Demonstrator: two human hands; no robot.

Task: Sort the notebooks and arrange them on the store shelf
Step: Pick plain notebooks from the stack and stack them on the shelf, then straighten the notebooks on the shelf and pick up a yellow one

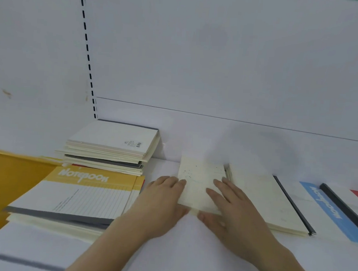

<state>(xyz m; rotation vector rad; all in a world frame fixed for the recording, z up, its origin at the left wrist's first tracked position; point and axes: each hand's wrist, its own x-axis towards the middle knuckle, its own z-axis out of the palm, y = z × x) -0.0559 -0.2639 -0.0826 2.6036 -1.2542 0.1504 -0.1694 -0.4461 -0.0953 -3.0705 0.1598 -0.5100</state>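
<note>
On the white shelf (187, 251), a yellow-covered notebook stack (80, 192) sits at nine o'clock, a cream stack (260, 199) at three, and between them the small cream notebook (200, 184) lies flat under the straight-fingered left hand (161, 201) and right hand (230, 209), each pressing one side.

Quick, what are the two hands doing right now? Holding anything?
Left hand: open, fingers straight, touching the left edge of the small cream notebook.
Right hand: open, fingers flat on the same notebook, thumb at its near edge.
</note>
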